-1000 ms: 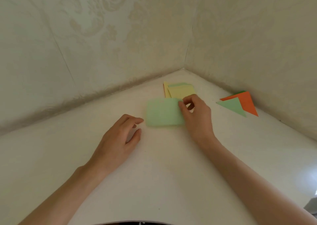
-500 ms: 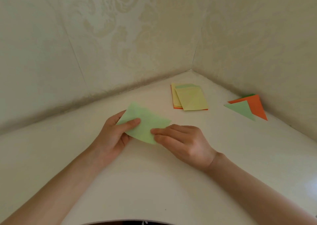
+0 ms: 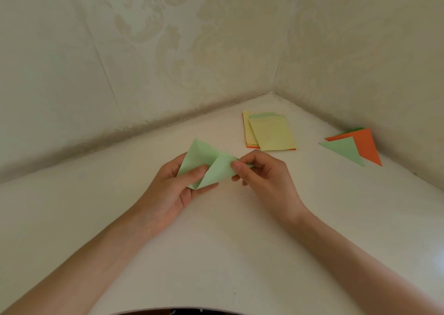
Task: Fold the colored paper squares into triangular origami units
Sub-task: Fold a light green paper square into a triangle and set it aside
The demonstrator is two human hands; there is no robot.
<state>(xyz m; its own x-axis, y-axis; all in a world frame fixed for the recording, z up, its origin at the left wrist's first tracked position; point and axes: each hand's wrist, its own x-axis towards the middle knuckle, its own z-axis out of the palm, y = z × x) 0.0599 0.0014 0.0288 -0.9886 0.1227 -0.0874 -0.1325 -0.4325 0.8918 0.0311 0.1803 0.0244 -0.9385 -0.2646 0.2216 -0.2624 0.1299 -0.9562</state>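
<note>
A light green paper square [image 3: 208,163] is held above the white table, bent in the middle so that its two halves rise towards each other. My left hand [image 3: 175,189] holds its left half, thumb on top and fingers underneath. My right hand [image 3: 262,177] pinches its right corner between thumb and forefinger. A stack of unfolded squares [image 3: 270,133], yellow on top with green and orange edges showing, lies further back. Folded triangles lie at the right: a light green one [image 3: 343,150] over an orange one [image 3: 365,144].
The white table [image 3: 216,242] sits in a corner between two cream patterned walls [image 3: 168,50]. A dark green paper edge [image 3: 355,129] shows behind the orange triangle, close to the right wall.
My right hand pulled the green square off the stack towards me. Both hands took hold of it, lifted it and bent it in the middle.
</note>
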